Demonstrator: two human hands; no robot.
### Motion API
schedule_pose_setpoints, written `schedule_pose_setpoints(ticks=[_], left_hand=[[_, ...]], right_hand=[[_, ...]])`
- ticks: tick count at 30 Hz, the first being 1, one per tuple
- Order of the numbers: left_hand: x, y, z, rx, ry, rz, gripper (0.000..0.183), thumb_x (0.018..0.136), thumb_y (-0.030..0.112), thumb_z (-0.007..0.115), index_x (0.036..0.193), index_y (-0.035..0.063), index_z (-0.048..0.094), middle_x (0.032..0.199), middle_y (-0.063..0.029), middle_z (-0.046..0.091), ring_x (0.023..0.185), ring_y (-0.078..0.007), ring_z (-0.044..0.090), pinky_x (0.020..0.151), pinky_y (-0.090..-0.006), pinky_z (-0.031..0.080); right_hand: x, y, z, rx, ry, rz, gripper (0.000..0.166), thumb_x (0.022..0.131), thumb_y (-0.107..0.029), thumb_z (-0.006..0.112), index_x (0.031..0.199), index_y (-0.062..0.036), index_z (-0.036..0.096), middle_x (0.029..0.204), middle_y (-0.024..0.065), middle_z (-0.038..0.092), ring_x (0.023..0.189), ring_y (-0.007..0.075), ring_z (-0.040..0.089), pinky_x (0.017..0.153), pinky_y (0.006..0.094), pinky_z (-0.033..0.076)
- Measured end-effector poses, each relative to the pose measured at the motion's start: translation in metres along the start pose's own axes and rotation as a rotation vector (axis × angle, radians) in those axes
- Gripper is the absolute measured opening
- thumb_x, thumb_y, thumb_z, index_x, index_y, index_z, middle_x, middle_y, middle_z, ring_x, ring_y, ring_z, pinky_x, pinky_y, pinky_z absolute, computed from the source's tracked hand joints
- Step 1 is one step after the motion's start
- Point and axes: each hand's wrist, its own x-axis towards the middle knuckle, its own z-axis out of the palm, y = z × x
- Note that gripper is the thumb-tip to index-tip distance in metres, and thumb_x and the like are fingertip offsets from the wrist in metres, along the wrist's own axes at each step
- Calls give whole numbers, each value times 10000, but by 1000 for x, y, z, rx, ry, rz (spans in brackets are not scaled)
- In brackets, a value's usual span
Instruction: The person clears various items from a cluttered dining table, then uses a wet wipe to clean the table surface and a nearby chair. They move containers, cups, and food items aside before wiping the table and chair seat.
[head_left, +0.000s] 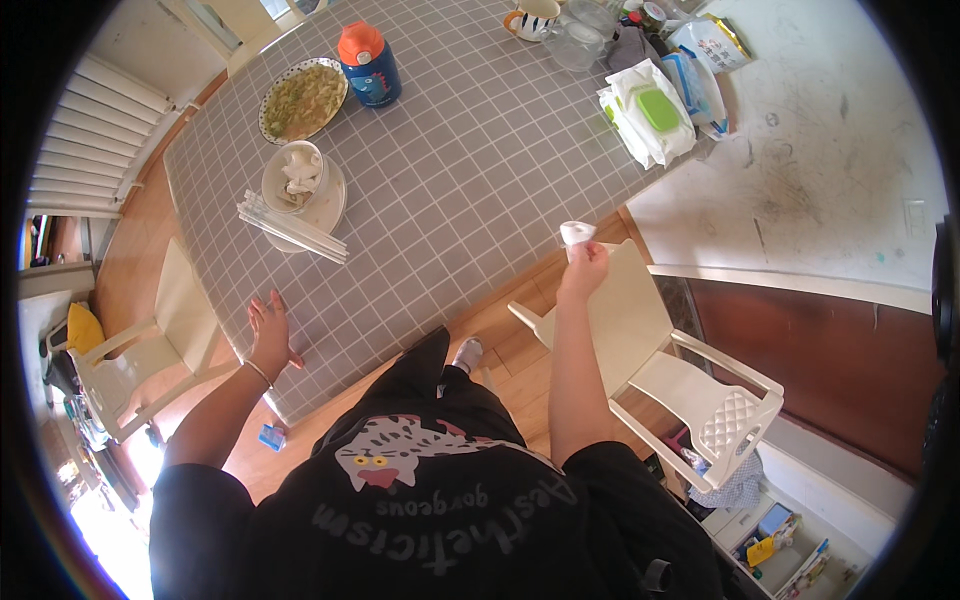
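Note:
My right hand pinches a small white crumpled tissue just off the table's near edge, by a cream plastic chair. On the checked tablecloth rests my left hand, fingers spread, near the left corner. Beyond it a bundle of white sticks or straws lies across the rim of a plate. That plate carries a white bowl with crumpled tissues inside. Farther back are a spotted plate of food and a blue bottle with an orange lid.
A pack of wet wipes lies at the table's right edge, with a mug and clear containers behind it. Cream chairs stand at the right and left. A small blue box is on the floor.

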Motion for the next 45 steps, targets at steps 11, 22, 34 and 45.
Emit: schedule_pose_setpoints(ticks=[11, 22, 34, 45], left_hand=[[5, 2, 3, 3, -31, -25, 1650, 275, 276, 989, 1499, -8, -80, 1445, -487, 9, 1389, -588, 80, 1164, -562, 149], [2, -5, 4, -16, -14, -31, 1668, 290, 292, 993, 1502, 38, -123, 1490, -430, -36, 1423, -533, 27, 1175, -545, 110], [7, -5, 5, -79, 16, 33, 1743, 202, 291, 993, 1482, -3, -153, 1452, -481, -21, 1418, -544, -1, 1170, -551, 80], [-7, -22, 17, -93, 58, 60, 1692, 232, 258, 990, 1503, 33, -103, 1487, -431, -51, 1423, -532, 4, 1170, -549, 115]], right_hand=[[6, -10, 0, 165, -88, 396, 203, 779, 17, 644, 978, 52, 621, 924, 109, 633, 848, 182, 611, 752, 300, 508], [-163, -23, 5, 70, -326, 692, 341, 708, 32, 630, 1041, -3, 567, 887, 87, 579, 837, 201, 580, 711, 323, 502], [168, 39, 4, 272, 115, 498, 373, 677, -28, 718, 1000, 119, 603, 1055, 217, 636, 910, 283, 652, 736, 387, 549], [266, -16, 20, 539, 327, 535, 319, 863, 16, 612, 1155, 104, 519, 1135, 199, 599, 993, 297, 645, 774, 394, 575]])
